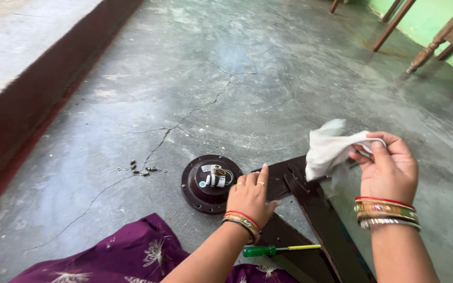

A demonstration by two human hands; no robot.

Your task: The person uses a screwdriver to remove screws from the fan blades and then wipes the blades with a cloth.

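A dark brown round fan motor housing [205,183] lies on the concrete floor with its wiring and a small white part facing up. Beside it, dark brown fan blades [321,220] are stacked and cross each other. My left hand [249,195] rests flat on the near end of one blade, fingers together, next to the housing. My right hand [389,167] is raised above the blades and grips a crumpled white cloth [329,147]. A green-handled screwdriver [279,250] lies on a blade below my left wrist.
Several small screws and washers [141,169] lie on the floor left of the housing. A cracked line runs across the concrete. A dark raised step [38,105] borders the left. Wooden chair legs [436,47] stand at the top right. Purple fabric [132,257] covers my lap.
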